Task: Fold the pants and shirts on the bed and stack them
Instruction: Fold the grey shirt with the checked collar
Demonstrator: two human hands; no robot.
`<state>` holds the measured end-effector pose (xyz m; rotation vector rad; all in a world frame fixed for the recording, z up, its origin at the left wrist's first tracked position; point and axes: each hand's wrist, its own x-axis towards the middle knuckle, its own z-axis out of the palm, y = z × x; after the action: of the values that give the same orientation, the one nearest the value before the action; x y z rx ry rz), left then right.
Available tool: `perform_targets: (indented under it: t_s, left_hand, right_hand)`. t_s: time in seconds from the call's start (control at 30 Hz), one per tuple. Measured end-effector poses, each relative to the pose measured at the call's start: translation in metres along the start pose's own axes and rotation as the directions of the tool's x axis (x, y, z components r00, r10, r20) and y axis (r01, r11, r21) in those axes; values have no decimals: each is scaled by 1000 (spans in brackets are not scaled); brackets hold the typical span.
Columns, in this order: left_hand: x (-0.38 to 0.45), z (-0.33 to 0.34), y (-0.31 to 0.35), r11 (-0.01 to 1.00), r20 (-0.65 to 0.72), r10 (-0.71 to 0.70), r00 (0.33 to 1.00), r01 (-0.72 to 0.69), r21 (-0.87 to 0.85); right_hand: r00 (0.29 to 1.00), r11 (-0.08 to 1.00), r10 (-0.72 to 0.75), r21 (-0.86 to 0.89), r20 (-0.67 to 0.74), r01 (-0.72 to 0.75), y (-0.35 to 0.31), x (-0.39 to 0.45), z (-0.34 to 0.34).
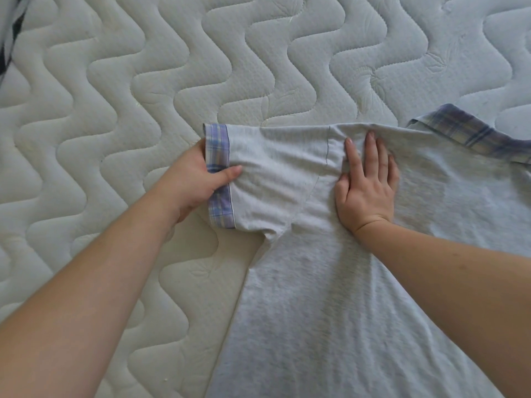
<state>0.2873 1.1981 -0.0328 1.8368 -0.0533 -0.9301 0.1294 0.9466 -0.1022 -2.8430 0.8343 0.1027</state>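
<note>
A light grey shirt with a plaid collar and plaid sleeve cuff lies spread flat on the white quilted mattress. My left hand grips the cuff end of the short sleeve, thumb on top of the fabric and fingers tucked under it. My right hand lies flat with straight fingers on the shoulder seam area, pressing the shirt down. The sleeve stretches out to the left between both hands.
A striped black and white piece of fabric shows at the top left corner. Bare mattress extends above and to the left of the shirt.
</note>
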Motion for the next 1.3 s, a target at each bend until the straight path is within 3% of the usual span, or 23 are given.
perform_targets:
  t_s: [0.13, 0.3, 0.43, 0.5, 0.57, 0.7, 0.77, 0.83, 0.9, 0.93, 1.0, 1.1, 1.2, 1.3]
  left_hand:
    - [6, -3, -1, 999, -135, -19, 991, 24, 39]
    - [4, 10, -12, 946, -316, 5, 949, 98, 308]
    - [-2, 14, -15, 969, -188, -128, 974, 164, 187]
    - [-10, 14, -12, 992, -74, -112, 991, 116, 52]
    - [-14, 13, -13, 998, -45, -59, 997, 60, 17]
    - [-15, 24, -16, 964, -295, 49, 954, 33, 265]
    - [-19, 36, -13, 905, -405, 164, 899, 26, 424]
    - [-27, 51, -7, 799, -455, 364, 813, -22, 601]
    - [-32, 73, 0, 666, -425, 578, 696, -101, 739]
    - [-31, 86, 4, 618, -359, 632, 687, -168, 768]
    - [-20, 118, 14, 576, -162, 611, 775, -295, 762]
    - [5, 150, 9, 453, 71, 439, 896, -288, 844]
    - [23, 148, -22, 260, 96, 392, 915, -210, 942]
    - [29, 146, -38, 226, 39, 477, 878, -165, 960]
  right_hand:
    - [1000, 1000, -1, 0, -4, 1, 0, 0, 1]
    - [1000, 1000, 0, -3, -7, 0, 1, 0, 1]
    - [1000, 1000, -5, -14, -4, 5, 1, 1, 2]
    - [1000, 1000, -8, -23, -1, 8, 1, 1, 3]
    - [1000, 999, -10, -38, 6, 10, 1, 1, 3]
    - [999, 998, -29, -48, 28, 30, 2, 2, 3]
    - [999, 998, -39, -45, 22, 40, 3, 2, 4]
    - [999, 998, -41, -45, 12, 41, 4, 2, 5]
    - [999, 999, -34, -40, 3, 34, 4, 2, 5]
    - [1000, 999, -29, -33, -2, 29, 3, 2, 5]
    - [1000, 1000, -16, -4, -10, 16, 2, 2, 4]
    - [1000, 999, -14, 39, -28, 16, 3, 0, 2]
    - [999, 997, -18, 75, -45, 21, 4, -1, 1]
    - [999, 996, -19, 88, -35, 22, 4, -1, 1]
